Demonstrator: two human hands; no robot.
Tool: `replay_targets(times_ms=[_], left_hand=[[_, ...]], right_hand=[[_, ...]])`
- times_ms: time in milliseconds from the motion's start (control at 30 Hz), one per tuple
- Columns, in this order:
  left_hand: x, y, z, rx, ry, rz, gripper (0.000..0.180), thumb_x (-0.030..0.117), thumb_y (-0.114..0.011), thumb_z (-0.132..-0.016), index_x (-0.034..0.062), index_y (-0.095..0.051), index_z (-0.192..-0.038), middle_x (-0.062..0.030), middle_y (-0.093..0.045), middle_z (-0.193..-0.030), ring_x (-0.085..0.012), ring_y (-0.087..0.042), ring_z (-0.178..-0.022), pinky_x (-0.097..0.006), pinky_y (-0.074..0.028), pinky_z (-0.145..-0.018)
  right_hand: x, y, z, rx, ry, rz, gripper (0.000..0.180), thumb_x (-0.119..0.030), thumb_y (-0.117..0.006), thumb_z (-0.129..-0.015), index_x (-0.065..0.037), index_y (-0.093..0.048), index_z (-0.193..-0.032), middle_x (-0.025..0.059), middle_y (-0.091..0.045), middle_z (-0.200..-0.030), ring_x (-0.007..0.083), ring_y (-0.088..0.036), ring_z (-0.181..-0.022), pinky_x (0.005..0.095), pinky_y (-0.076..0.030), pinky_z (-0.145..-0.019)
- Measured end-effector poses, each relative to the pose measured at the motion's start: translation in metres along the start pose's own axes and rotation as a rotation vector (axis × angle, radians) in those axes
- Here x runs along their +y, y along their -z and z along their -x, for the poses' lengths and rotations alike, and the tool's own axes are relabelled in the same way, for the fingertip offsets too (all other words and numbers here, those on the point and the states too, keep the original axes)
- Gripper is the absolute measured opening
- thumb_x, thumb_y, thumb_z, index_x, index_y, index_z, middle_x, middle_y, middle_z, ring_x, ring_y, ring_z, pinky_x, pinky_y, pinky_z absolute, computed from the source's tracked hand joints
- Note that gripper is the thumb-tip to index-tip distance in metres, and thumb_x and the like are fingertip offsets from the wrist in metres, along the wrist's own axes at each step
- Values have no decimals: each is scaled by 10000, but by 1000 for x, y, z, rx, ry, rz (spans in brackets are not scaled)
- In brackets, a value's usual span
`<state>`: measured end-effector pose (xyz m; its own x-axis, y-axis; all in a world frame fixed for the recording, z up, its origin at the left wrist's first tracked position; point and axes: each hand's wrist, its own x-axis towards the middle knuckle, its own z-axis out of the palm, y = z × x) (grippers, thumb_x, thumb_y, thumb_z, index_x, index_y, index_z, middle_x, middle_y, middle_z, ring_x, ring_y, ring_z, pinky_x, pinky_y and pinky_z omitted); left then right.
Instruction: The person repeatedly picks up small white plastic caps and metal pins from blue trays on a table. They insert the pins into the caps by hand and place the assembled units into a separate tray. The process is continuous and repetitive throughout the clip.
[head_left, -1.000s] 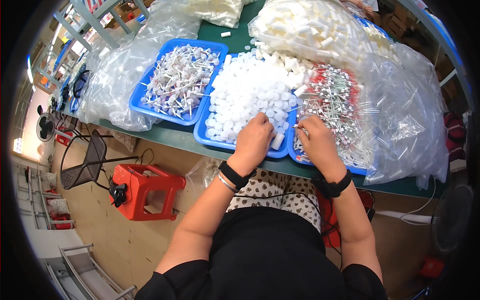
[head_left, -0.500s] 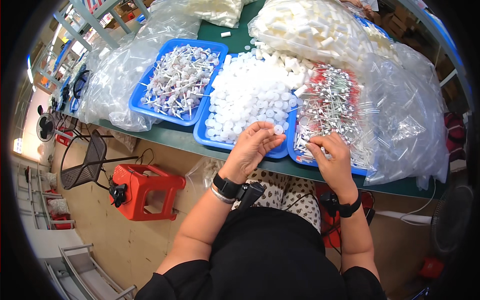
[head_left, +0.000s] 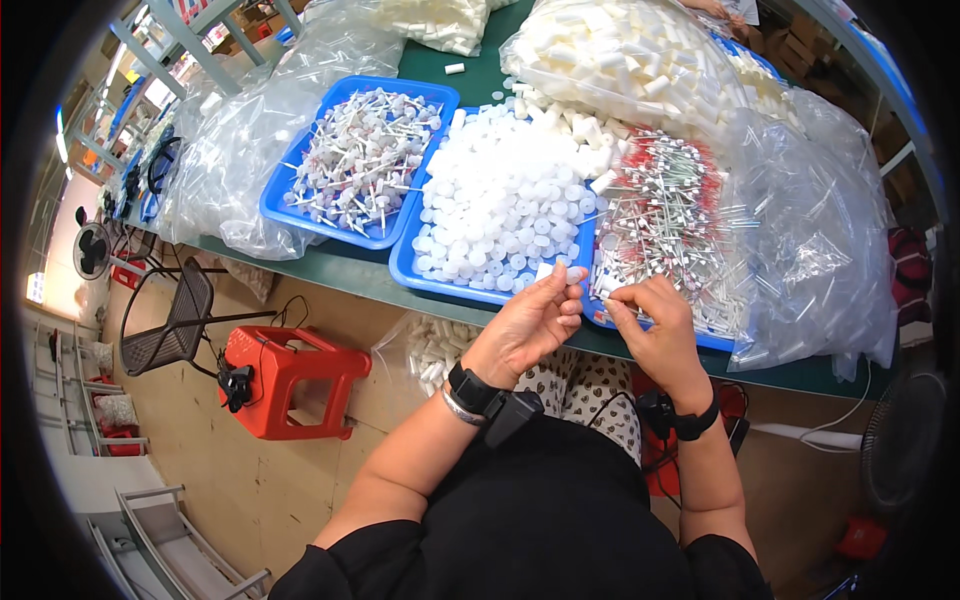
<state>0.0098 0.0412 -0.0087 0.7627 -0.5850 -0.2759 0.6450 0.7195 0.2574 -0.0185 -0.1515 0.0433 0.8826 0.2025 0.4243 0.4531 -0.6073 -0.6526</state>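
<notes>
My left hand (head_left: pixel 535 325) is closed, with a small translucent white plastic disc (head_left: pixel 574 276) pinched at its fingertips. It hovers over the front edge of the middle blue tray (head_left: pixel 402 268), where similar discs (head_left: pixel 500 190) lie in a heap. My right hand (head_left: pixel 660 325) is also closed, its thumb and forefinger pressed together just right of the left fingertips. What sits in that pinch is too small to make out. Beyond it, thin metal pins with white heads and red parts (head_left: pixel 675 190) fill the right-hand tray.
The left blue tray (head_left: pixel 268 205) holds joined pin-and-disc pieces (head_left: pixel 365 160). A large clear bag of white cylinders (head_left: pixel 630 60) stands behind. Clear plastic bags (head_left: pixel 810 230) bulge at the right and another (head_left: pixel 240 190) at the left. A red stool (head_left: pixel 290 385) stands on the floor.
My left hand has moved right and slightly nearer, turning its palm up more, and still pinches the disc. My right hand has shifted slightly left, so the two sets of fingertips are closer together.
</notes>
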Motion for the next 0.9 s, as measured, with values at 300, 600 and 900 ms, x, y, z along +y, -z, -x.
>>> replay_targets(times_ms=[300, 600, 900], left_hand=[[-4, -3, 1, 39, -17, -27, 344, 290, -556, -1017, -4, -531, -1194, -12, -558, -872, -73, -490, -731, -189, -447, -617], [-7, -3, 4, 71, -155, -342, 274, 278, -599, -997, 28, -611, -1107, -8, -627, -873, -71, -576, -735, -203, -474, -643], [-9, 1, 3, 67, -139, -306, 262, 272, -603, -995, 32, -619, -1098, -19, -650, -889, -78, -602, -756, -211, -496, -670]], right_hand=[[2, -1, 2, 0, 53, 92, 73, -83, -743, -787, -51, -679, -796, 40, -599, -689, 210, -530, -625, 358, -418, -610], [-1, 0, 0, 40, 85, 174, 79, -78, -729, -798, -48, -656, -791, 50, -579, -664, 234, -531, -621, 370, -412, -601], [2, -8, 8, 20, -165, -31, 90, -106, -704, -852, -48, -651, -810, 95, -609, -656, 278, -578, -581, 395, -441, -570]])
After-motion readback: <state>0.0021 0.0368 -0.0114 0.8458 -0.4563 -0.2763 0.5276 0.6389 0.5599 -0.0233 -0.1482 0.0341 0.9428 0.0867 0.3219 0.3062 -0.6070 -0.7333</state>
